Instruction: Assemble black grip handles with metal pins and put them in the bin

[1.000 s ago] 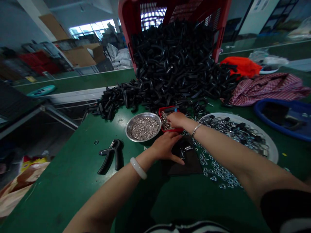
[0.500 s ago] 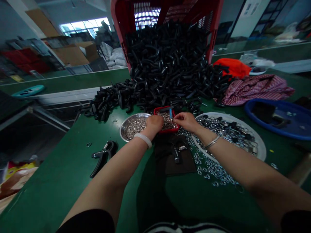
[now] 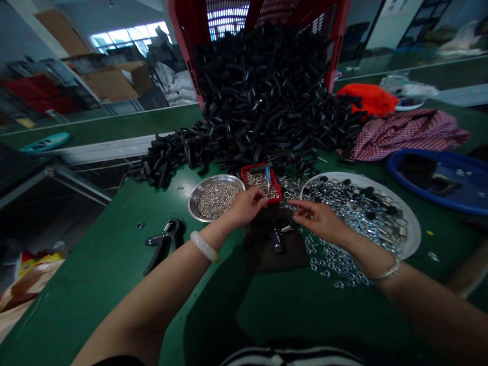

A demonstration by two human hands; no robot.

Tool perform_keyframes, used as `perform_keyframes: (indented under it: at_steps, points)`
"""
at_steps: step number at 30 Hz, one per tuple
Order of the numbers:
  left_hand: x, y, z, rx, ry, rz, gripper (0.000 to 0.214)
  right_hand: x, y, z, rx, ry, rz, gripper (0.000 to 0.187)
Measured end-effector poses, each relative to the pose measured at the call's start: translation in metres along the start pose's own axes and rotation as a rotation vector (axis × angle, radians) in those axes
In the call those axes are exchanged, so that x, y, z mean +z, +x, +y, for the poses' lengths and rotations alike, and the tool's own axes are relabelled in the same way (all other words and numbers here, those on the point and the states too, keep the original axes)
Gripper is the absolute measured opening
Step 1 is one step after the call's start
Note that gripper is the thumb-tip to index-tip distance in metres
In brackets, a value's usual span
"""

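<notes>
The left hand [image 3: 247, 206] curved with fingers pressed together beside the red plastic tray [image 3: 260, 166] of small steel pieces [image 3: 257, 182]. The right hand [image 3: 316, 218] stretched its slightly spread fingers above loose steel rings [image 3: 328, 267]; any pinch was too small to tell.

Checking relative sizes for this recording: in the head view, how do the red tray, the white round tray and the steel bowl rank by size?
1. white round tray
2. steel bowl
3. red tray

The white tray lies slightly nearer the camera, but its lead looks clear.

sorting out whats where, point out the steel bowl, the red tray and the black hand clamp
steel bowl [image 3: 190, 201], head view, on its left rim
red tray [image 3: 254, 167], head view, on its far rim
black hand clamp [image 3: 166, 239], head view, on its handle
</notes>
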State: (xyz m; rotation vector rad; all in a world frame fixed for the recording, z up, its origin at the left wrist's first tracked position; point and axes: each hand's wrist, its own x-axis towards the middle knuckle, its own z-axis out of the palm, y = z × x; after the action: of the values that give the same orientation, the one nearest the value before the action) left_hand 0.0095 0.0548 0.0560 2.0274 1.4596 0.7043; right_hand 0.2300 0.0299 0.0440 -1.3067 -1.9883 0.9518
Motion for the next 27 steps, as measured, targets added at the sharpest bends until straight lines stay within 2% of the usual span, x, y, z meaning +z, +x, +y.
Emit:
perform_keyframes:
  at_steps: [2, 4, 7, 12, 21, 27]
  points:
    - [0.008, -0.011, 0.0, 0.02, -0.105, -0.13, 0.018, 0.0, -0.01, 0.001, -0.025, -0.04, 0.029, 0.023]
    - [0.015, -0.018, -0.002, -0.006, -0.152, -0.187, 0.021, 0.002, -0.015, 0.002, -0.012, -0.067, 0.044, 0.018]
    - [0.022, -0.02, -0.005, 0.003, -0.142, -0.195, 0.02, 0.007, -0.017, 0.005, 0.019, -0.109, 0.051, 0.018]
    - [0.024, -0.018, -0.002, 0.058, -0.022, -0.203, 0.016, 0.014, -0.016, 0.006, -0.035, -0.241, 0.073, 0.016]
    - [0.026, -0.018, 0.002, 0.069, 0.075, -0.119, 0.018, 0.021, -0.016, 0.01, -0.133, -0.394, 0.136, 0.014]
    - [0.025, -0.021, 0.017, 0.276, 0.38, -0.176, 0.024, 0.025, -0.019, 0.011, -0.166, -0.415, 0.159, 0.011]
